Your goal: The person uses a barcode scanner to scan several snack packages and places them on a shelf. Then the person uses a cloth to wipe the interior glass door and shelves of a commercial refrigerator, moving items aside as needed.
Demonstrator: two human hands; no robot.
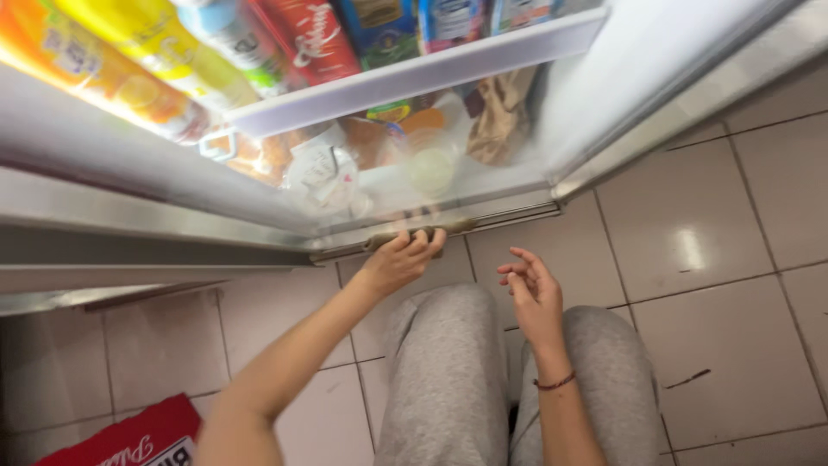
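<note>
Open fridge [259,226], seen from above: its clear drawer [414,177] holds bags and tubs, blurred behind the front; the door shelf [414,73] carries bottles and cartons, cut off at top. Left hand [398,261] curls its fingers over the drawer's lip. Right hand [532,298] hovers half-open, empty, near the drawer.

The floor tiles [690,242] are glossy, pale ceramic with a light glare. The fridge drawer front [448,173] is clear, smooth plastic, slightly fogged; the shelf rail [414,73] above is matt white plastic. The trousers [448,380] are soft grey cloth. The bottles [129,52] look shiny plastic.
</note>
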